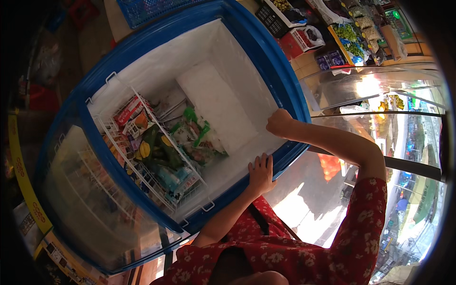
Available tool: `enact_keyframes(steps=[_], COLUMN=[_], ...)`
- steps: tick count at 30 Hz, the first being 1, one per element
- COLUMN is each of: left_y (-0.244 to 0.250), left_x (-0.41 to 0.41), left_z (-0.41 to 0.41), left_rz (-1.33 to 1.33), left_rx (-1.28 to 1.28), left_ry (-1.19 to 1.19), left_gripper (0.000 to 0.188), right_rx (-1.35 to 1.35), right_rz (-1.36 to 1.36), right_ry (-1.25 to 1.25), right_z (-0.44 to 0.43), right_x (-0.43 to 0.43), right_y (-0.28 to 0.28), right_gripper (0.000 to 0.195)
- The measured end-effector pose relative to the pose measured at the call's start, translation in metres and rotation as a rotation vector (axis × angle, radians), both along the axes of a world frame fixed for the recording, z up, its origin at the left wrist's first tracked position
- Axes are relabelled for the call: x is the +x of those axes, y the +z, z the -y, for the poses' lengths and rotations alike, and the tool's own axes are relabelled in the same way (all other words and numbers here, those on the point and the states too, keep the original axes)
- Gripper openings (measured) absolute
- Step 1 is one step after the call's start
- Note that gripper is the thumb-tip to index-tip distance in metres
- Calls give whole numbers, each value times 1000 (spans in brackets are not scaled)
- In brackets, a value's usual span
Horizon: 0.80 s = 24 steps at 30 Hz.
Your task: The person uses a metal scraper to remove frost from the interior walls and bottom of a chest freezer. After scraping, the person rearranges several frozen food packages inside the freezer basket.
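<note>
A chest freezer with a blue rim [285,67] stands before me, its near-right part uncovered. My left hand [262,174] lies on the rim nearest me, fingers spread over the inner edge. My right hand [280,123] is a closed fist above the inner wall at the right; no object shows in it. A white wire basket [124,156] hangs inside at the left, with wrapped ice creams [130,111] and dark green packs [167,151]. Beside it, clear bags with green ties [190,130] lie low down next to a white raised step [217,99].
A clear sliding lid [96,199] covers the freezer's left part. Behind the rim is a blue plastic basket [153,10]. At the upper right are a black crate [272,17] and a box of green fruit [345,35]. A curved clear panel [370,87] stands at the right.
</note>
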State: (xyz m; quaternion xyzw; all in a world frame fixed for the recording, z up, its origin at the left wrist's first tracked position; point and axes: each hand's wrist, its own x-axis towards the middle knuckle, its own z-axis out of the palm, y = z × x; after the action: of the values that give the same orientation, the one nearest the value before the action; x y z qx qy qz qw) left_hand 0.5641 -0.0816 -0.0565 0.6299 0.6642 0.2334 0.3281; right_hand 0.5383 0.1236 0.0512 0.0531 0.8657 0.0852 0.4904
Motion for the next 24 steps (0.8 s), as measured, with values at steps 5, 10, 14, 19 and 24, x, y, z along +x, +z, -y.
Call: enact_keyframes(steps=[5,10,14,19,24], left_y=[-2,3,4,4,5], left_x=[-1,-2,0,-1,-1], left_z=[2,-1,-4,-2,-4], left_rz=[-17,-18,-25,-36,-32], left_rx=[17,-38,-64,-68,-73], left_ry=[5,-24,-37,-34,-40], left_gripper=[93,93,93,94,94], right_rx=[-35,-72,-80,-124,-109], right_rz=[-57,-49,-52,-61,-75], right_ry=[51,141,147,118,7], right_z=[-1,1,-9,-14,-19], right_x=[8,-8,-9,-8,9], right_y=[-2,9,6,16,14], right_gripper=[6,7,6,6,7])
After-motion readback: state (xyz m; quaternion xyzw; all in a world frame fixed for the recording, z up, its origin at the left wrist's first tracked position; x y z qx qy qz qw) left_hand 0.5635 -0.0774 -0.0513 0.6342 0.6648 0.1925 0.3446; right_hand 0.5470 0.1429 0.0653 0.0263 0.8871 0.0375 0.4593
